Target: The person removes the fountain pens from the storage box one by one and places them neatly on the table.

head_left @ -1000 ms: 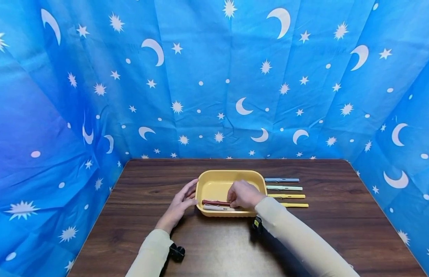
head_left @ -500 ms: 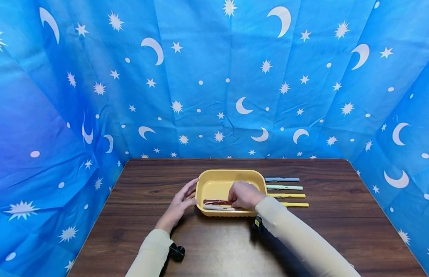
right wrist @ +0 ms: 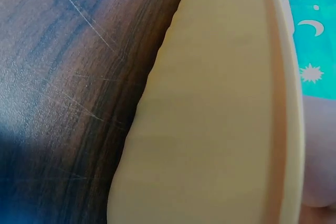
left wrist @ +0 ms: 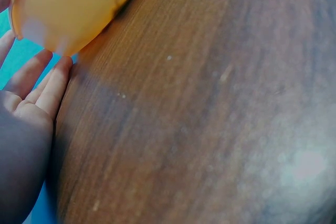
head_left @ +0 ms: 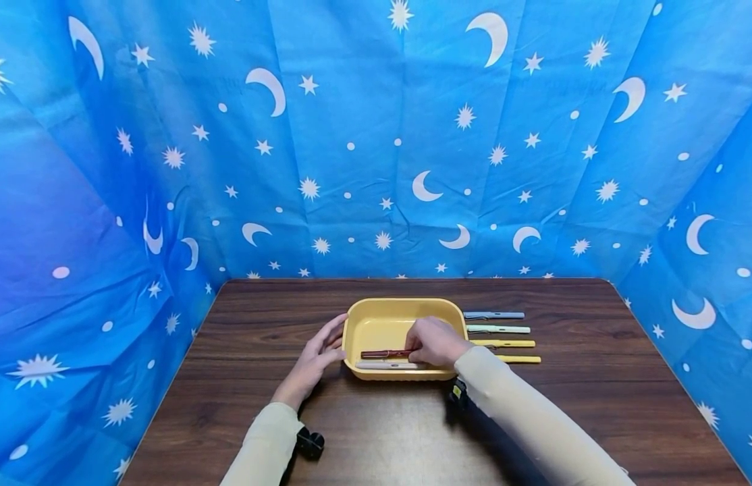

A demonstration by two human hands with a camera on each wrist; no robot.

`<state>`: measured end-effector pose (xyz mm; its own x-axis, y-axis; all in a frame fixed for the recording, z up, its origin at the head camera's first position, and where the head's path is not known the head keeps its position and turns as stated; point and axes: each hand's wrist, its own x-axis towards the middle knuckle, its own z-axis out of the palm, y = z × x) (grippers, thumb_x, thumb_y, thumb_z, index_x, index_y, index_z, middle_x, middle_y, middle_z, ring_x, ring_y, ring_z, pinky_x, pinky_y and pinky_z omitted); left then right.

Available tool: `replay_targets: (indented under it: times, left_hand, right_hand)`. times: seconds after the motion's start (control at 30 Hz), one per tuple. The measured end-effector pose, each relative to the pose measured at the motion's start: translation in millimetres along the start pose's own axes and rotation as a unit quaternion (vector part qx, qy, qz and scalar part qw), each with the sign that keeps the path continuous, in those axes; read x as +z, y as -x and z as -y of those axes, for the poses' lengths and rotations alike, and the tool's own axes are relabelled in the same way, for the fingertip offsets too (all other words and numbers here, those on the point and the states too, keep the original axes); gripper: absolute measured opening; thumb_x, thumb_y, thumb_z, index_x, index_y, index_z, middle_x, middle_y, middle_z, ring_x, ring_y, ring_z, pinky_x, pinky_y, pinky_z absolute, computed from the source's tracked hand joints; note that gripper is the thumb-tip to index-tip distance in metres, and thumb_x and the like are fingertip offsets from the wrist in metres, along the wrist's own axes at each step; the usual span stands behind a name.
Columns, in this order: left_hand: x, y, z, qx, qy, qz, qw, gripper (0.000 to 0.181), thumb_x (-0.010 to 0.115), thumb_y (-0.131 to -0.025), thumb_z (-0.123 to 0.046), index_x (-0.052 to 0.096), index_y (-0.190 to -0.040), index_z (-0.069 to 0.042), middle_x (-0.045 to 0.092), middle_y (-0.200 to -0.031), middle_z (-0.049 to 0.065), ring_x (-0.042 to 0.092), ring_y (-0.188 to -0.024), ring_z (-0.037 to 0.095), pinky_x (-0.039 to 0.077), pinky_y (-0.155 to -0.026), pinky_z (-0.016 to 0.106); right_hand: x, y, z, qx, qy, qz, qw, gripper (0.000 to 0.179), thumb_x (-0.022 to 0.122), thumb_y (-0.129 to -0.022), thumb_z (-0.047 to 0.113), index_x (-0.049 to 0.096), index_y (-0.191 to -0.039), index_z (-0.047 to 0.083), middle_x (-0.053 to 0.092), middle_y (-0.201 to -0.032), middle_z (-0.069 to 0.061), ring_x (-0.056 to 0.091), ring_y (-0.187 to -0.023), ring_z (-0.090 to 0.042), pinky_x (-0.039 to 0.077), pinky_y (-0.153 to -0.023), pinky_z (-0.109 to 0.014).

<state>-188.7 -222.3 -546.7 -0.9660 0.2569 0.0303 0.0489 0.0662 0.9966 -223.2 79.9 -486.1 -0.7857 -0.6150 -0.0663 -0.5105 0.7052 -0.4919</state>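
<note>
A yellow rectangular bin [head_left: 379, 327] with rounded corners stands on the table. In it, near the front wall, a dark red pen [head_left: 383, 354] lies lengthwise behind a pale grey-white pen [head_left: 379, 365]. My right hand [head_left: 435, 342] reaches into the bin and pinches the red pen's right end, which the fingers hide. The right wrist view is mostly the bin's outer front wall [right wrist: 210, 108], with part of that hand beyond the rim. My left hand [head_left: 315, 360] rests its spread fingers against the bin's left end; the left wrist view shows the fingertips right at the wall [left wrist: 73, 9].
To the bin's right, several capped pens lie in a row: a blue-grey one [head_left: 497, 315], a pale green one [head_left: 503, 330] and yellow ones [head_left: 512, 344]. The brown wooden table [head_left: 376, 432] has a blue star-and-moon curtain [head_left: 352, 169] behind it and at both sides.
My right hand has shifted slightly to the right inside the bin, and the red pen has slid right with it. The left hand has stayed at the bin's left end.
</note>
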Motion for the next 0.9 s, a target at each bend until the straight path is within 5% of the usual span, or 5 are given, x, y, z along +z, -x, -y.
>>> replay_targets:
  times: [0.2,0.43,0.9]
  left_hand:
    - [-1.1,0.0,1.5,-0.01,-0.006,-0.003,0.9999,0.072,0.065,-0.098,-0.007,0.039,-0.163,-0.023,0.038,-0.168,0.013,0.039,-0.152,0.033,0.043,-0.113,0.027]
    - [-1.2,0.4,0.8,-0.007,-0.006,-0.004,1.0,0.072,0.065,-0.098,-0.007,0.039,-0.163,-0.022,0.038,-0.168,0.013,0.039,-0.152,0.034,0.044,-0.111,0.023]
    - [-1.0,-0.1,1.9,-0.003,-0.01,-0.003,0.9999,0.072,0.064,-0.097,-0.005,0.039,-0.163,-0.021,0.038,-0.167,0.015,0.041,-0.151,0.035,0.046,-0.11,0.025]
  right_hand:
    - [-2,2.6,-5,-0.044,-0.038,-0.037,0.9976,0.002,0.084,-0.087,0.01,0.082,-0.088,0.011,0.077,-0.08,0.005,0.067,-0.073,-0.006,0.057,-0.07,-0.027]
    - [-8,8.8,-8,-0.041,-0.09,-0.096,0.9904,0.005,0.082,-0.09,0.011,0.083,-0.095,0.012,0.079,-0.088,0.004,0.07,-0.081,-0.009,0.058,-0.073,-0.028]
    - [-24,33.7,-21,-0.06,-0.096,-0.176,0.9778,0.009,0.081,-0.092,0.016,0.084,-0.1,0.019,0.079,-0.101,0.006,0.072,-0.094,-0.013,0.06,-0.084,-0.041]
